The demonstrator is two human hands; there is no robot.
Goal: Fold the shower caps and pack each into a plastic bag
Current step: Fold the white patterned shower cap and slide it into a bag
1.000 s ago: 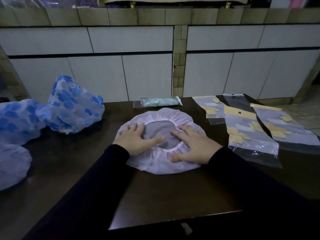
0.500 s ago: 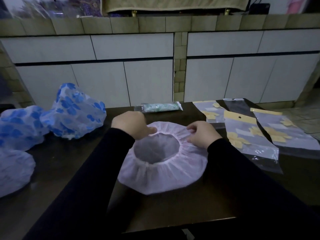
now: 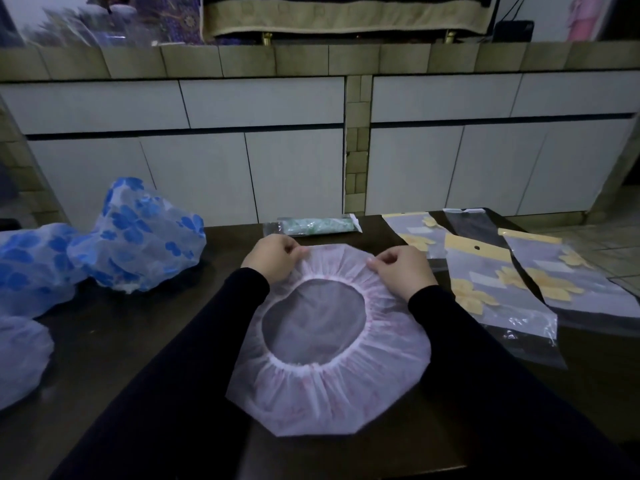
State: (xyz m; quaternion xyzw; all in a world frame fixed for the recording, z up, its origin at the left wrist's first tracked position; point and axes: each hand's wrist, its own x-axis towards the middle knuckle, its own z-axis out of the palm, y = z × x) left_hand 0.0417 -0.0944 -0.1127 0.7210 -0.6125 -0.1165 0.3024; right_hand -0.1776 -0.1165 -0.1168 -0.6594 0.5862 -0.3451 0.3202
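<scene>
A pale pink shower cap [image 3: 329, 386] lies spread flat on the dark table [image 3: 104, 341] in front of me, its elastic opening facing up. My left hand [image 3: 272, 256] pinches the cap's far edge at the left. My right hand [image 3: 403, 268] pinches the same far edge at the right. Three clear plastic bags with yellow flowers [image 3: 485, 289] lie flat to the right. A green cap packed in a bag [image 3: 313, 226] rests at the table's far edge.
Blue-flowered shower caps [image 3: 138, 237] are piled at the left, with another pale cap [image 3: 17, 358] at the near left edge. White cabinet doors [image 3: 294, 168] and a tiled ledge stand behind the table.
My hands left the cap's middle, went to its far edge and took hold of it. The cap now lies closer to me and more spread out.
</scene>
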